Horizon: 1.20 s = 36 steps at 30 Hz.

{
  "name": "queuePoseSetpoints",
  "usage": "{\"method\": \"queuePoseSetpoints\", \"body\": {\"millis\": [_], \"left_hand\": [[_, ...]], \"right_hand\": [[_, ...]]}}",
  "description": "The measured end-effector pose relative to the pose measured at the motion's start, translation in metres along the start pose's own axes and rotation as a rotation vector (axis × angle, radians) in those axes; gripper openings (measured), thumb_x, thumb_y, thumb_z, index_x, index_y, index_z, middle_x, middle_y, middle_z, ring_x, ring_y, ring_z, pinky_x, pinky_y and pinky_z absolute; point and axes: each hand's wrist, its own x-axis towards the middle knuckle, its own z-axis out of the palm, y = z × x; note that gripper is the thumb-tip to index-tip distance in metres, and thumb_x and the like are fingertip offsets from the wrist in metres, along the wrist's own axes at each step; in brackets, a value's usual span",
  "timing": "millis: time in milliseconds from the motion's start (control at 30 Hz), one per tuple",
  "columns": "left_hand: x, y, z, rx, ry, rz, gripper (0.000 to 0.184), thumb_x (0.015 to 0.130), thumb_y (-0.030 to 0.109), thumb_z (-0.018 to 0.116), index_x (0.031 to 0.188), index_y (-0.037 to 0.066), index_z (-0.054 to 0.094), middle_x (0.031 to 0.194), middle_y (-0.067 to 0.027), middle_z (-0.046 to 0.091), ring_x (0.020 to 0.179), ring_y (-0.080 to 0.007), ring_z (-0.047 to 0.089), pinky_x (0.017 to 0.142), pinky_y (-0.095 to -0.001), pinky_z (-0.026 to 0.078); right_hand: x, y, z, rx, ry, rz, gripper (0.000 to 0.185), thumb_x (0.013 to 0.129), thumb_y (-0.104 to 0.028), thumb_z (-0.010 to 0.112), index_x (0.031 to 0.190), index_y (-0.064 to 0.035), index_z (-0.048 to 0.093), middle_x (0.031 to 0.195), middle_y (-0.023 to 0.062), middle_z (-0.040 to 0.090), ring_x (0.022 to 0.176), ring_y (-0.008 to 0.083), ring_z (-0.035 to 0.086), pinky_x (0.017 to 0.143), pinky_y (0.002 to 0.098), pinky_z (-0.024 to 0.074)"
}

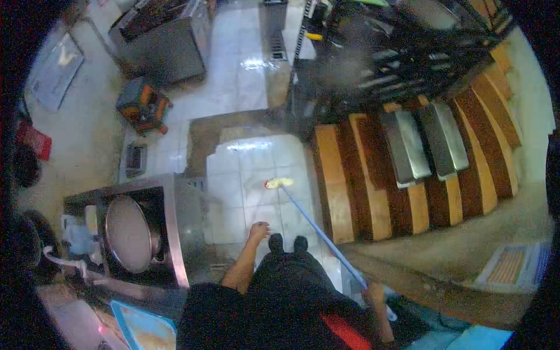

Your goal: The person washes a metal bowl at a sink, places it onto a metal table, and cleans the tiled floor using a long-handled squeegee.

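Note:
My right hand [375,294], low on the right, is closed around the upper part of a long blue pole. The pole slants forward and left to a small pale yellow head with a red end, which looks like a mop [318,230]. Its head rests on the white tiled floor [254,160] in front of my feet. My left hand [259,230] hangs over the tiles left of my shoes, with nothing in it. Its fingers look loosely bent and slightly apart, though they are blurred.
A steel unit with a large round pan [129,234] stands at left. On the right are wooden slats [336,186] bearing two metal containers [402,146]. Ahead stand an orange-and-grey box [143,105], a steel cabinet [166,58] and a dark cluttered rack [361,64]. A blue tray [119,318] sits low at left.

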Motion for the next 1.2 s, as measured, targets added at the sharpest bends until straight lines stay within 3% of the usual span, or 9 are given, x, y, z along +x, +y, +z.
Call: {"method": "queuePoseSetpoints", "body": {"millis": [300, 467, 500, 567, 700, 900, 1033, 1100, 1200], "left_hand": [[0.027, 0.116, -0.023, 0.088, 0.239, 0.19, 0.029, 0.076, 0.028, 0.049, 0.091, 0.003, 0.054, 0.078, -0.0089, 0.059, 0.063, -0.0179, 0.057, 0.054, -0.0284, 0.044], [0.084, 0.188, -0.068, -0.034, 0.266, 0.166, 0.025, 0.078, 0.022, 0.048, 0.09, 0.001, 0.055, 0.071, -0.0089, 0.059, 0.057, -0.0155, 0.056, 0.048, -0.0243, 0.044], [0.094, 0.207, -0.071, -0.063, 0.266, 0.136, 0.025, 0.078, 0.022, 0.048, 0.09, 0.001, 0.055, 0.071, -0.009, 0.059, 0.058, -0.0159, 0.056, 0.048, -0.025, 0.044], [0.083, 0.213, -0.081, -0.008, 0.311, 0.111, 0.025, 0.079, 0.024, 0.047, 0.09, 0.003, 0.054, 0.073, -0.0085, 0.059, 0.06, -0.0168, 0.057, 0.049, -0.0269, 0.045], [0.127, 0.253, -0.11, 0.269, 0.432, 0.079, 0.026, 0.079, 0.029, 0.047, 0.091, 0.007, 0.054, 0.078, -0.0076, 0.059, 0.062, -0.0178, 0.057, 0.051, -0.0274, 0.045], [0.136, 0.271, -0.157, 0.008, 0.466, 0.069, 0.028, 0.08, 0.031, 0.047, 0.092, 0.007, 0.053, 0.077, -0.0087, 0.059, 0.061, -0.0193, 0.056, 0.05, -0.0296, 0.045], [0.128, 0.235, -0.208, -0.463, 0.364, -0.072, 0.025, 0.082, 0.027, 0.042, 0.088, 0.006, 0.053, 0.076, -0.0084, 0.055, 0.061, -0.0245, 0.055, 0.048, -0.034, 0.042], [0.148, 0.181, -0.238, -0.545, 0.449, -0.186, 0.021, 0.08, 0.025, 0.042, 0.082, 0.006, 0.051, 0.069, -0.0077, 0.052, 0.057, -0.0238, 0.054, 0.045, -0.0338, 0.042], [0.15, 0.204, -0.268, -1.158, -0.285, -0.026, 0.02, 0.077, 0.024, 0.047, 0.083, 0.006, 0.051, 0.072, -0.009, 0.054, 0.058, -0.0226, 0.053, 0.046, -0.0352, 0.042]], "right_hand": [[0.239, -0.086, -0.005, 0.225, -0.207, -0.345, 0.038, 0.074, -0.021, 0.049, 0.106, -0.0026, 0.042, 0.058, 0.0119, 0.052, 0.049, 0.0248, 0.053, 0.044, 0.037, 0.0433], [0.401, -0.199, -0.044, 0.112, -0.027, -0.549, 0.048, 0.074, -0.019, 0.045, 0.117, 0.0009, 0.036, 0.053, 0.0111, 0.05, 0.046, 0.0248, 0.052, 0.041, 0.0371, 0.0428], [0.42, -0.236, -0.07, -0.141, 0.285, -0.783, 0.05, 0.074, -0.017, 0.044, 0.118, 0.0034, 0.034, 0.055, 0.0135, 0.052, 0.048, 0.0271, 0.053, 0.042, 0.0385, 0.0433], [0.425, -0.31, -0.166, 0.03, -0.018, -0.485, 0.051, 0.071, -0.013, 0.043, 0.119, 0.0032, 0.033, 0.065, 0.0198, 0.055, 0.054, 0.0331, 0.054, 0.048, 0.0425, 0.0442], [0.594, -0.395, -0.181, -0.013, 0.237, -0.599, 0.035, 0.081, -0.02, 0.031, 0.111, -0.0061, 0.042, 0.086, 0.0243, 0.055, 0.077, 0.0405, 0.053, 0.065, 0.0441, 0.0425], [0.696, -0.568, -0.31, 0.612, -0.157, -0.178, 0.049, 0.085, -0.043, 0.029, 0.082, -0.0015, 0.054, 0.061, 0.01, 0.053, 0.043, 0.0208, 0.048, 0.037, 0.0337, 0.0378], [0.742, -0.546, -0.271, 0.246, 0.416, -0.764, 0.039, 0.085, -0.036, 0.031, 0.102, -0.0066, 0.049, 0.065, 0.0209, 0.056, 0.052, 0.0345, 0.054, 0.049, 0.0441, 0.0429], [0.724, -0.498, -0.241, -0.024, 0.066, -0.445, 0.041, 0.083, -0.022, 0.031, 0.123, -0.0163, 0.03, 0.074, 0.0231, 0.056, 0.065, 0.0365, 0.055, 0.057, 0.0449, 0.0439], [0.632, -0.429, -0.261, 0.068, -0.083, -0.581, 0.043, 0.079, -0.01, 0.041, 0.121, -0.0109, 0.034, 0.068, 0.0158, 0.055, 0.059, 0.0285, 0.054, 0.052, 0.0386, 0.0428]]}}
